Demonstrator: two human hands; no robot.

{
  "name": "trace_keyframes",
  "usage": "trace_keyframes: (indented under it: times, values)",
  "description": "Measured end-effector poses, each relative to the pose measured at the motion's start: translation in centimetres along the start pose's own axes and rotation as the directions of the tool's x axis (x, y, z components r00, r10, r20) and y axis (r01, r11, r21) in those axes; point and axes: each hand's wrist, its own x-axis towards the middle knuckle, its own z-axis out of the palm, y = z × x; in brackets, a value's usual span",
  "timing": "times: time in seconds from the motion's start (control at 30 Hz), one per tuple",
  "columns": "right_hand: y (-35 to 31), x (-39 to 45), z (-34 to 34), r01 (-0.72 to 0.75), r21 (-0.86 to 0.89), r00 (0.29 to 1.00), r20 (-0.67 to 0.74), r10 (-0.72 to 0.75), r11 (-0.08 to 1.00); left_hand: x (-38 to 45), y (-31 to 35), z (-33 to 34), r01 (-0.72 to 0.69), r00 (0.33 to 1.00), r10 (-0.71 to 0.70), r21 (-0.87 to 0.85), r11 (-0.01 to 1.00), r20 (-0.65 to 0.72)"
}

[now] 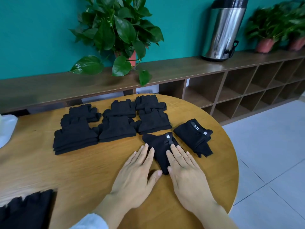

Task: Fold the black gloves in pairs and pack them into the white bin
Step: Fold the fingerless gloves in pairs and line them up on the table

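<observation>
Now, head view: we lay both hands flat on a folded black fabric glove pair (160,146) on the round wooden table (92,164). Our left hand (137,176) presses its left edge with fingers straight; our right hand (184,171) presses its right side, fingers straight too, gripping nothing. Just beside it, to the right, lies a second folded black glove pair with a white label (194,136). Behind sit six stacks of folded black gloves (115,124). More black gloves (24,210) lie at bottom left. A white object (6,128) at the left edge is too cropped to identify.
</observation>
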Motion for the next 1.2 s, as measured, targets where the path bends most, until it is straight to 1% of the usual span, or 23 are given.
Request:
trace_keyframes:
  times: [0.2, 0.37, 0.5, 0.6, 0.7, 0.8, 0.93, 1.1, 1.2]
  values:
    - [0.3, 0.3, 0.3, 0.003, 0.042, 1.000, -0.024, -0.002, 0.999, 0.6, -0.2, 0.4, -0.005, 1.000, 0.005, 0.026, 1.000, 0.027]
    - [0.4, 0.4, 0.3, 0.004, 0.120, 0.999, 0.031, -0.008, 0.993, 0.6, -0.3, 0.6, -0.011, 0.998, 0.009, 0.024, 1.000, 0.056]
    - [0.3, 0.4, -0.1, 0.021, 0.096, 1.000, 0.007, -0.022, 0.995, 0.0, 0.0, 0.6, -0.004, 1.000, 0.004, -0.009, 1.000, 0.027]
    - [0.2, 0.1, -0.7, 0.042, 0.072, 0.999, -0.025, -0.040, 0.996, -2.0, 0.8, -0.2, 0.042, 0.999, -0.042, -0.048, 0.998, 0.010]
    - [0.0, -0.3, -1.5, 0.054, 0.056, 0.997, -0.061, -0.050, 0.997, -5.6, 1.3, -1.6, 0.035, 0.999, -0.034, -0.087, 0.996, 0.010]
    - [-0.6, -0.9, -2.2, 0.069, 0.031, 0.995, -0.070, -0.066, 0.997, -9.6, 0.4, -3.5, 0.050, 0.998, -0.056, -0.128, 0.991, -0.042]
    - [-4.0, -1.6, -2.7, 0.091, 0.021, 0.995, -0.036, -0.090, 0.996, -14.4, -3.0, -6.3, 0.099, 0.983, -0.113, -0.100, 0.990, -0.142]
    - [-11.8, -1.1, -2.1, 0.213, 0.083, 0.977, -0.050, -0.209, 0.974, -20.1, -8.8, -8.6, 0.232, 0.946, -0.232, -0.029, 0.972, -0.227]
    - [-16.8, -0.2, -2.0, 0.282, 0.093, 0.959, -0.059, -0.277, 0.955, -23.8, -11.7, -10.0, 0.322, 0.918, -0.314, -0.005, 0.947, -0.244]
